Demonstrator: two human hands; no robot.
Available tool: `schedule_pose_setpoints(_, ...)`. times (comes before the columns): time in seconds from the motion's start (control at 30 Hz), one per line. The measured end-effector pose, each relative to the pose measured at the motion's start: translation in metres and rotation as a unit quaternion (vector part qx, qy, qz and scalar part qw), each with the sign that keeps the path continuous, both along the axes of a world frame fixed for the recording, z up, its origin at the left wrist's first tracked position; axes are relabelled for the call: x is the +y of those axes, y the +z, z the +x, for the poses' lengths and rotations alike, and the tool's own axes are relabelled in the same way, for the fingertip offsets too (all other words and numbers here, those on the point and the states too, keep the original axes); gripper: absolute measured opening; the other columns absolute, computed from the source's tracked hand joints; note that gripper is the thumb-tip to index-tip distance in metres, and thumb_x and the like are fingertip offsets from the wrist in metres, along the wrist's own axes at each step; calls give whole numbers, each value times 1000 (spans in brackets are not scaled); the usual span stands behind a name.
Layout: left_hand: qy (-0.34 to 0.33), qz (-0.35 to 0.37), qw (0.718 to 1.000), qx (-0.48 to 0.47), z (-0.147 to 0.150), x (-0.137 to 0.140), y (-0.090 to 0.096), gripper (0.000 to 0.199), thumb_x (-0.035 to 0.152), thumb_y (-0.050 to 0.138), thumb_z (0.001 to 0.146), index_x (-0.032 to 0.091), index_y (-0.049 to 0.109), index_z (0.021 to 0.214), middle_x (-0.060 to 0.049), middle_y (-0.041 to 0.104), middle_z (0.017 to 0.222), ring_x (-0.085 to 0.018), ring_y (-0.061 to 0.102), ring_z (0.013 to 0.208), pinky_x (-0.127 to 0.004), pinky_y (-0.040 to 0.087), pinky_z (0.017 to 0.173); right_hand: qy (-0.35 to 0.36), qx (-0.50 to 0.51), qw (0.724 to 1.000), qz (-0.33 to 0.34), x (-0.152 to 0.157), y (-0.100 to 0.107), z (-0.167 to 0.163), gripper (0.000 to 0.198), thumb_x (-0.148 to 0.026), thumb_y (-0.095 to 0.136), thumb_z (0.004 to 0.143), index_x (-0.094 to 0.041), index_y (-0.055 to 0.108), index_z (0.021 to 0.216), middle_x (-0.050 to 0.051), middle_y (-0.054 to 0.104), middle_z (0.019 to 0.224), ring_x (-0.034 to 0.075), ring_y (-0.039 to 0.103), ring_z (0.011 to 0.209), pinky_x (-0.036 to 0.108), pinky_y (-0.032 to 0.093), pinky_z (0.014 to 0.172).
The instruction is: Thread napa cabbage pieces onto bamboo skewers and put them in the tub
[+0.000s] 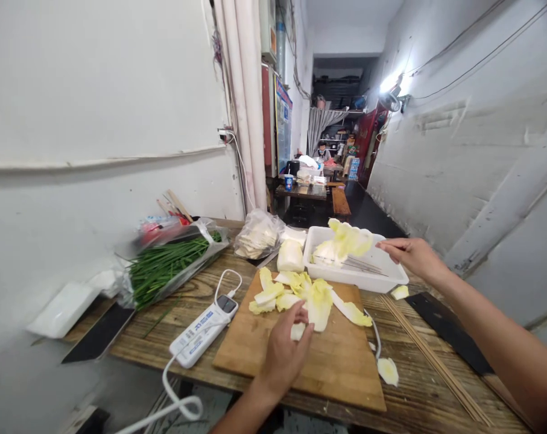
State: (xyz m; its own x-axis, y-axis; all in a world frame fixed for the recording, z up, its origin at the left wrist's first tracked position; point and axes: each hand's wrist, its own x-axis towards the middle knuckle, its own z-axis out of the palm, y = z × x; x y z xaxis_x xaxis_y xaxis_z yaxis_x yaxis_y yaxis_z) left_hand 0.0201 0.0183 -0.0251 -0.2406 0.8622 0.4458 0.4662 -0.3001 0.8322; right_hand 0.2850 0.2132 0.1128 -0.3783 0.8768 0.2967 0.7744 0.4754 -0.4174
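My right hand (406, 253) is closed in a pinch on one end of a skewer, whose thin shaft barely shows. Pale yellow cabbage leaves (348, 239) hang at its far end, over a white plastic tub (391, 278). Inside the tub lie several thin skewers (363, 265) and more cabbage. My left hand (287, 346) hovers at the middle of a wooden cutting board (336, 374), thumb and curled fingers apart. A small white cabbage piece (297, 332) shows between them; contact is unclear. Just beyond, loose cabbage leaves (319, 304) are spread on the board.
A cut cabbage head (290, 255) stands behind the board, beside a plastic bag (257, 235). Bagged green chives (169, 265) and a white power strip (204, 334) lie left. Bamboo skewers (436, 355) and a cabbage scrap (388, 371) lie right. Another person (322, 150) sits far back.
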Motion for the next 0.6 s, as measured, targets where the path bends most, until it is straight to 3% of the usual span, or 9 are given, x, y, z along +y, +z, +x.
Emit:
schedule_pose_setpoints(0.13, 44, 67, 992, 101, -10, -23, -39, 29, 16, 50, 85, 20, 56, 114, -7, 67, 94, -16, 65, 83, -27, 56, 73, -67, -26, 996, 57, 44, -29, -27, 28, -40, 49, 91, -17, 61, 103, 4, 63, 97, 16, 60, 81, 34, 50, 73)
schedule_pose_setpoints(0.23, 35, 119, 979, 165, -15, -32, -53, 30, 12, 49, 85, 19, 57, 113, -8, 68, 95, -16, 65, 86, -27, 56, 76, -35, -68, 996, 44, 62, -64, -47, 24, -35, 53, 90, -17, 58, 106, 5, 60, 105, 17, 60, 87, 35, 51, 75)
schedule_pose_setpoints(0.37, 8, 99, 982, 159, -16, -32, -49, 30, 12, 49, 85, 17, 57, 113, -9, 68, 93, -16, 65, 83, -25, 57, 73, 45, -122, 992, 9, 76, -97, -49, 24, -34, 54, 90, -16, 59, 106, 4, 61, 104, 17, 60, 85, 34, 52, 73)
schedule_pose_setpoints(0.6, -2, 67, 988, 142, -14, -28, -45, 30, 11, 49, 83, 17, 58, 111, -9, 68, 90, -16, 66, 81, -26, 57, 72, 73, -153, 985, 19, 89, -107, -28, 23, -33, 52, 91, -17, 59, 106, 6, 61, 108, 17, 60, 91, 37, 51, 80)
